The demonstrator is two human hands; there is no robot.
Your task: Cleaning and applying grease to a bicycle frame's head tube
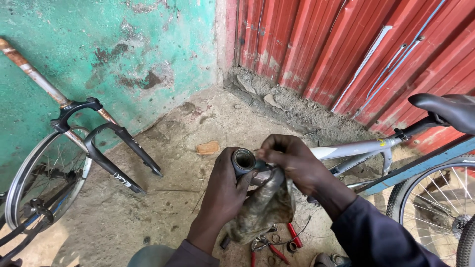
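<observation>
Head view, lower centre of frame. Left hand (225,190) wrapped tight around the grey head tube (243,161) of a bicycle frame (354,148), fingers fully curled, open end of the tube facing the camera. Right hand (292,160) closed over the tube from the right, fingertips pinched at its rim; whether they hold anything small, cannot tell. A dirty rag (262,210) hangs beneath both hands, touching them. The frame runs right toward a black saddle (443,109) at the right edge. Red-handled pliers (277,244) and small rings lie on the concrete below the rag. Black suspension fork (106,146) leans beside a wheel (42,180) at left, against the green wall (99,54).
</observation>
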